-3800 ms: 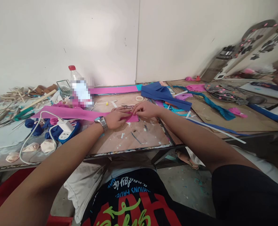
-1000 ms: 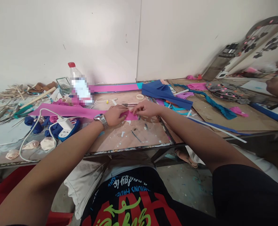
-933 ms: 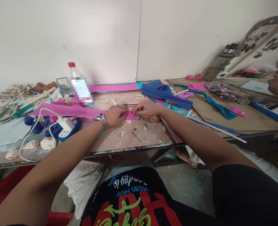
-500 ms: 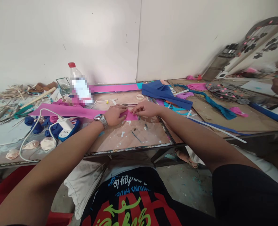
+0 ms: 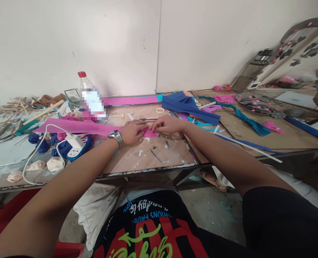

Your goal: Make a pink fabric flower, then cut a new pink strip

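Observation:
A long pink crepe paper strip (image 5: 75, 125) runs across the table from the left and ends under my two hands. My left hand (image 5: 134, 132), with a metal watch on its wrist, presses down on the strip near its right end, thumb and fingers closing on the paper. Beside it, my right hand (image 5: 167, 124) has its fingers curled, with the fingertips pinching the folded paper at the strip's end. The exact fold between the fingertips is too small to make out.
A blue power strip (image 5: 79, 152) with a white cable, fabric-like rolled roses (image 5: 55, 163) and wood scraps lie left. A bottle (image 5: 85, 79) stands behind. A tape roll (image 5: 160, 110), blue strips (image 5: 188, 104) and cardboard (image 5: 245, 132) lie further right. Another person is partly visible at far right.
My left fingers have shifted slightly on the pink strip near its folded end. My right hand stays almost in place. The other person at far right has moved a little.

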The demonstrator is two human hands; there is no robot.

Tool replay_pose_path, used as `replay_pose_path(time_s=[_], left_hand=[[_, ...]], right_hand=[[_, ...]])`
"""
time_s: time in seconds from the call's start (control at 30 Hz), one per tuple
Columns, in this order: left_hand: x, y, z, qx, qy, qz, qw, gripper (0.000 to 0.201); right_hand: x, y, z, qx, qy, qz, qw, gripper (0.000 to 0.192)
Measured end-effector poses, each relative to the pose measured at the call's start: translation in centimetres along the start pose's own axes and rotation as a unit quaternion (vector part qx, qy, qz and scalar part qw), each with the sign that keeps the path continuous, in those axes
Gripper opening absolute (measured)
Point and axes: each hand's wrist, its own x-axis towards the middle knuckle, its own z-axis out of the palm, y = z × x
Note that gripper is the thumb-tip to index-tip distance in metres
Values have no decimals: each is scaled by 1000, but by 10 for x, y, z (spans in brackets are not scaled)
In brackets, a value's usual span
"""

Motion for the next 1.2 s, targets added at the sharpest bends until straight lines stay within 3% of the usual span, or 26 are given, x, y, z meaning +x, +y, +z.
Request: replay_pose_path(time_s=[1.2], left_hand=[[0, 1, 1, 16, -30, -27, 999, 53]], right_hand=[[-2, -4, -8, -24, -15, 23, 999, 32]])
